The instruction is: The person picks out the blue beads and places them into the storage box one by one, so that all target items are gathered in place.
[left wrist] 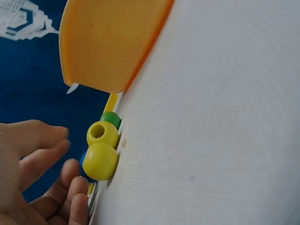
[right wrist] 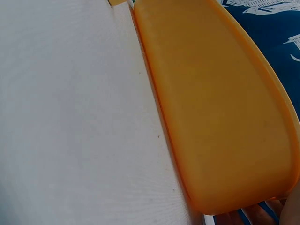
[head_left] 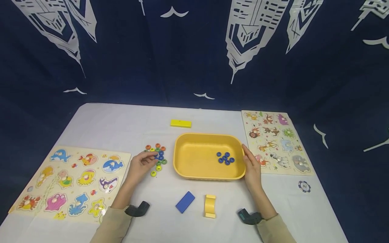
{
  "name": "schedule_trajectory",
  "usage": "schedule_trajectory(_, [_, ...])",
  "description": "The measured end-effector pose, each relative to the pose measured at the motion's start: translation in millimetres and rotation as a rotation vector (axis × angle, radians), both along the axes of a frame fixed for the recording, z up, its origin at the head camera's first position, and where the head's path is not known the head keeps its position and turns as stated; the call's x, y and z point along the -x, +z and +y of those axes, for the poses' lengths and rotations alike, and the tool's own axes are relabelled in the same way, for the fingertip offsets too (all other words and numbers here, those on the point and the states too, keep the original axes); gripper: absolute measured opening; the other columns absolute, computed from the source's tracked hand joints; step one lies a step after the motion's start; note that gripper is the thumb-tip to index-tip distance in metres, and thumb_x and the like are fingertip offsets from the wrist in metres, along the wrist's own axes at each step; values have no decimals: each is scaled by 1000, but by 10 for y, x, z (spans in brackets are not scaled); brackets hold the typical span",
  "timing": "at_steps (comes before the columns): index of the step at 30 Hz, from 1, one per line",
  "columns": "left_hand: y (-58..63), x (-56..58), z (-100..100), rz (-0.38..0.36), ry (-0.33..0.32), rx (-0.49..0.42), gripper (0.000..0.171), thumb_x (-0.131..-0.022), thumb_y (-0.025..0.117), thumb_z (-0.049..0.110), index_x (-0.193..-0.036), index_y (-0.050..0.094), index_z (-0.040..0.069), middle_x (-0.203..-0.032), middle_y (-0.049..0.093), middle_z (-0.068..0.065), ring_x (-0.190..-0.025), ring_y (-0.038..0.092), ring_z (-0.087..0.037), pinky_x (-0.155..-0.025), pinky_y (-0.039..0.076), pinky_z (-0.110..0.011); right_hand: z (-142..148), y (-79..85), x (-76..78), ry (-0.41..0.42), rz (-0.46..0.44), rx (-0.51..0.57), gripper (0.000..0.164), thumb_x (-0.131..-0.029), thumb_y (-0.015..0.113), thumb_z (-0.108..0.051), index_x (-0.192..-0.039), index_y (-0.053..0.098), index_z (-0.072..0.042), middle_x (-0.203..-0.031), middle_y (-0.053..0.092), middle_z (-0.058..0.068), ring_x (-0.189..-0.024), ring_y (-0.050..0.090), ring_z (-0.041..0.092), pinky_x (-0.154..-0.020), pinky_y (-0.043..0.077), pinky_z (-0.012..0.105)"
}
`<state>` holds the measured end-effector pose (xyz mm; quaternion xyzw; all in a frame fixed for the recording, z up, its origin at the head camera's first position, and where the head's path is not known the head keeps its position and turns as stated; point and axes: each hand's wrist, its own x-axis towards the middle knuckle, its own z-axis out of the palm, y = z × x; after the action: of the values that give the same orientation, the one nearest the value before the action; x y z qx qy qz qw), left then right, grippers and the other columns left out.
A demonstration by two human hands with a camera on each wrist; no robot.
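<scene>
A yellow tray (head_left: 194,172) stands mid-table with several blue beads (head_left: 225,157) inside its right half. My right hand (head_left: 253,170) holds the tray's right end; in the right wrist view its fingers show partly, behind the end wall. Left of the tray lies a loose group of orange, green, yellow and blue beads (head_left: 159,167). Over this group hovers my left hand (head_left: 143,166), fingertips close to the blue ones. In the left wrist view its fingers are loosely bent and spread apart, with no bead visible between them. Yellow beads (left wrist: 100,161) partly hide a blue one there.
Animal puzzle boards lie at left (head_left: 73,184) and right (head_left: 276,143). A yellow block (head_left: 180,123) sits behind the tray. In front are a blue block (head_left: 185,202) and a yellow arch-shaped block (head_left: 210,206). A round chip (head_left: 304,186) lies far right.
</scene>
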<state>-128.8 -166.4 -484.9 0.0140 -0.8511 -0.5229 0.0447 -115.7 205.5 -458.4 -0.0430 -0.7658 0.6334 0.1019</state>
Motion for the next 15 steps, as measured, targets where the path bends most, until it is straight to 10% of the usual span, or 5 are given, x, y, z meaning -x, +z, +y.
schedule_trajectory(15, [-50, 13, 2, 21, -14, 192, 23, -75, 69, 14, -98, 67, 16, -80, 55, 0, -72, 50, -13, -58, 44, -20, 2, -2, -10, 9, 0, -5, 37, -96, 33, -11, -132, 41, -12, -138, 39, -1, -129, 30, 9, -100, 26, 11])
